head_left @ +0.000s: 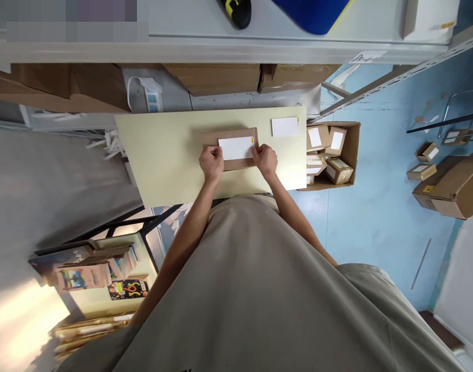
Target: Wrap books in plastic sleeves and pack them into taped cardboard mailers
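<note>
A flat brown cardboard parcel [238, 164] lies on the pale yellow table [162, 155] in front of me. Over its upper face sits a white label [235, 149] with a small yellow mark at its right end. My left hand [212, 163] pinches the label's left edge, fingers closed. At the label's right edge my right hand [265, 160] is closed too, thumb and fingertips on the label near the parcel's right side. Whether the label is stuck down cannot be told. Another white label [285, 127] rests on the table to the upper right.
Right of the table, an open carton [355, 155] holds several small boxed parcels. More boxes [449, 186] stand on the blue floor. A metal shelf [220, 50] runs across the far side, with a power strip [153, 98] beneath. Books [85, 276] are stacked at lower left.
</note>
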A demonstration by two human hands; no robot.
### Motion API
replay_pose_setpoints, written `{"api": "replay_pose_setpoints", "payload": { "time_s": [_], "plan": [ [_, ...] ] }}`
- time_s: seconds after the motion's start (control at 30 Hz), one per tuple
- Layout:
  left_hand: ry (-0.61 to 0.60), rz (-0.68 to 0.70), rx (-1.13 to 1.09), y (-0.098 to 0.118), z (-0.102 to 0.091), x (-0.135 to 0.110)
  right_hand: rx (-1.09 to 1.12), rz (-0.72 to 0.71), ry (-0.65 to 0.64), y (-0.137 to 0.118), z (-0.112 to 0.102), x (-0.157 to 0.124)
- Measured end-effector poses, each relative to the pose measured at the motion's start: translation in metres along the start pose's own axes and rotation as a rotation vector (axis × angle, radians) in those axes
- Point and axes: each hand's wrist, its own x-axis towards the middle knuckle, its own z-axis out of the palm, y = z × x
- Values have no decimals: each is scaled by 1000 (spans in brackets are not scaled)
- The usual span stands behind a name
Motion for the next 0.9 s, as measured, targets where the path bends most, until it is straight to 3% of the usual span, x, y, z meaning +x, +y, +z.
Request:
{"api": "replay_pose_setpoints", "payload": {
  "time_s": [0.2, 0.3, 0.43, 0.6, 0.77, 0.9],
  "plan": [
    [-12, -3, 6, 2, -1, -1, -192, -50, -136, -10, -13, 6],
    [-10, -4, 14, 3, 0, -2, -202, -88, -104, -22, -14, 16],
    [6, -15, 26, 4, 1, -4, -210, -129, -52, -36, -6, 19],
    [-14, -12, 57, 6, 0, -5, -355, -193, -274, -53, 8, 17],
    [-23, -26, 84, 8, -1, -7, -280, -230, -173, -68, 13, 25],
    [-27, -32, 97, 10, -2, -9, -326, -247, -240, -70, 21, 16]
  ]
}}
